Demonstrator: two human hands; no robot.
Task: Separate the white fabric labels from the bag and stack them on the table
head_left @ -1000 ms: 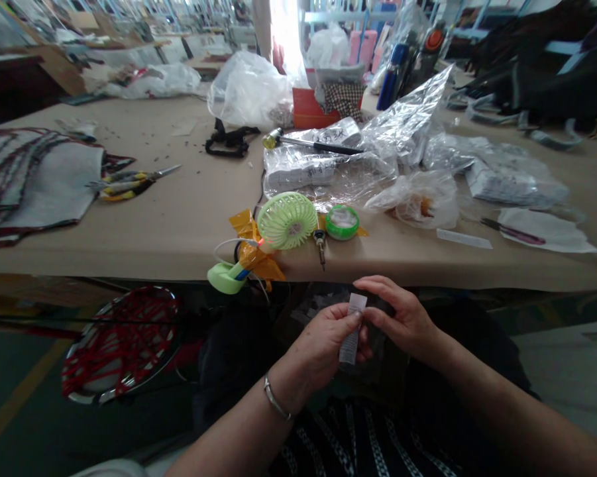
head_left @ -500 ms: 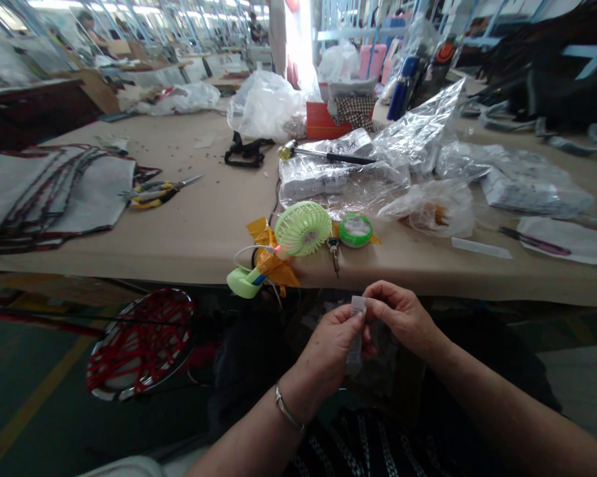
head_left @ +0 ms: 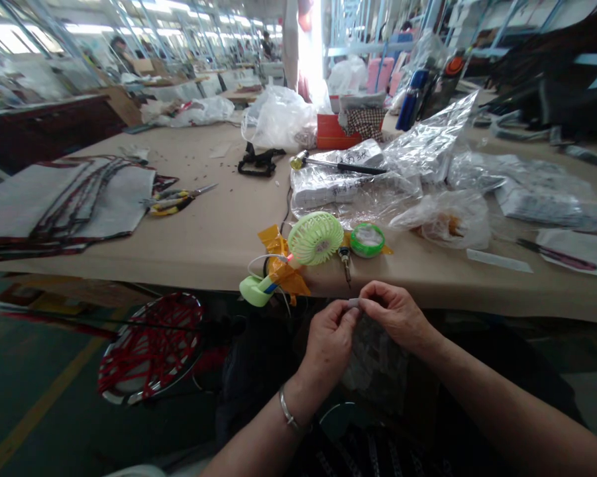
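Note:
Just off the table's front edge, both hands meet over the lap. My left hand [head_left: 330, 334] pinches one end of a small whitish strip [head_left: 354, 303], thumb against the fingers. My right hand [head_left: 395, 311] is closed on the strip's other end, its fingertips nearly touching the left ones. Only a sliver of the strip shows; the fingers hide the rest. Beneath the hands lies a clear plastic bag [head_left: 378, 361], dim in shadow. A pen-like tool with a thin metal tip [head_left: 346, 265] points at the hands from the table edge.
A green fan [head_left: 317, 240] is taped at the table edge beside a green round tin [head_left: 367, 240]. Behind are plastic-wrapped white bundles [head_left: 323, 189] and a hammer [head_left: 338, 164]. Pliers [head_left: 171, 201] and stacked fabric pieces [head_left: 89, 199] lie left. A red-strapped round stool [head_left: 149, 348] stands below.
The strip stood upright between the fingers and now shows only as a short piece lying across them. The hands have drawn closer together. The whole view has shifted slightly.

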